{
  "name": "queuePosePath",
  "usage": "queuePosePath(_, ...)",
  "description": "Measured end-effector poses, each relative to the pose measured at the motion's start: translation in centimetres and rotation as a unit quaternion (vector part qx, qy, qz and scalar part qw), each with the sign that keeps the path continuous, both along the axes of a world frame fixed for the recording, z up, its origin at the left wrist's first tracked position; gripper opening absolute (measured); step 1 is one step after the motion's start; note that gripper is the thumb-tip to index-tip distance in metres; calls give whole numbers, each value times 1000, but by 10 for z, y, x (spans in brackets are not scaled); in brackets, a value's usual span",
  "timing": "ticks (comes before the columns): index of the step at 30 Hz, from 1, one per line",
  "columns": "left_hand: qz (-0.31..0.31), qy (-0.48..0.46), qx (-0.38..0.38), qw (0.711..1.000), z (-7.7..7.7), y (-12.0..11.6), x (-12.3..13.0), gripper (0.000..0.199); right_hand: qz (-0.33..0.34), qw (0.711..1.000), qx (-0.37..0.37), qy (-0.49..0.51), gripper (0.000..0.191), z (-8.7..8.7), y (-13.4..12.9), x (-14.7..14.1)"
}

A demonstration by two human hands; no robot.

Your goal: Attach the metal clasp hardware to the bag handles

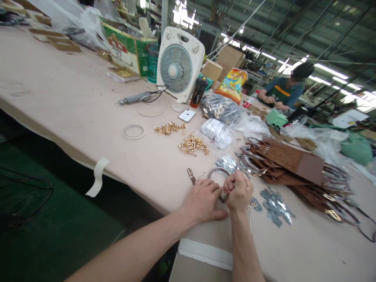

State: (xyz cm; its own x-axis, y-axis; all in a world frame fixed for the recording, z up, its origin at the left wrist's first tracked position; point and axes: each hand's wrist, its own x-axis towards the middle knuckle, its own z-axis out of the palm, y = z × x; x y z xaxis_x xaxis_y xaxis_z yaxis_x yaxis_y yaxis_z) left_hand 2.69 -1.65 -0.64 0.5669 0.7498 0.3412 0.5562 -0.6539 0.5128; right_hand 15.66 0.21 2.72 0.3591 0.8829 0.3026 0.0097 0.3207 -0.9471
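My left hand [207,200] lies palm down on the work in front of me, fingers stretched forward and thumb apart, pressing on a piece mostly hidden beneath it. Close against its fingertips, my right hand [239,191] is closed in a fist; what it grips is hidden inside the fingers. A dark, wrapped loop handle [219,170] curves out just beyond both hands. Left of it lies a brown strap tab with a gold buckle [190,175]. Under my forearms is a beige, flat-sided piece with a white strip [205,253] across it.
Gold fittings [194,145] lie in two piles ahead. Silvery small pieces [276,207] and stacked brown bags [293,164] are to the right. Farther back are a phone [187,115], an electric screwdriver [135,98] and a fan [179,64]. A person [282,94] works at the far right.
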Motion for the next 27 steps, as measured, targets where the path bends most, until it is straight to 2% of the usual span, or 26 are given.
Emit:
queuePosePath(4, 0, -6, -1, 1000, -3, 2, 1, 47, 26, 995, -3, -93, 48, -7, -10, -1)
queuePosePath(7, -1, -6, -9, 1000, -4, 2, 1, 40, 14, 987, 28, -157, 49, -8, -20, -3)
queuePosePath(9, -2, -4, -10, 1000, -2, 2, 1, 42, 20, 988, 49, -143, 48, 0, -25, -5)
queuePosePath(11, 4, -4, -8, 1000, 0, 0, 1, 48, 39, 992, 81, -86, 44, 14, -29, -6)
queuePosePath(14, 18, -12, -8, 1000, 2, -1, 1, 59, 45, 985, 169, -11, 36, 30, -33, -7)
queuePosePath(16, 15, -17, -13, 1000, 2, -1, 1, 56, 51, 982, 183, -14, 36, 26, -33, -6)
queuePosePath(21, -5, -39, -37, 999, 0, 2, 0, 44, 97, 991, 76, -55, 43, 1, -31, -5)
queuePosePath(25, 8, -51, -29, 998, 2, 1, 0, 46, 80, 985, 150, -23, 38, 4, -37, -5)
queuePosePath(27, 1, -52, -28, 998, 2, 1, 0, 46, 65, 985, 157, -35, 39, 3, -37, -6)
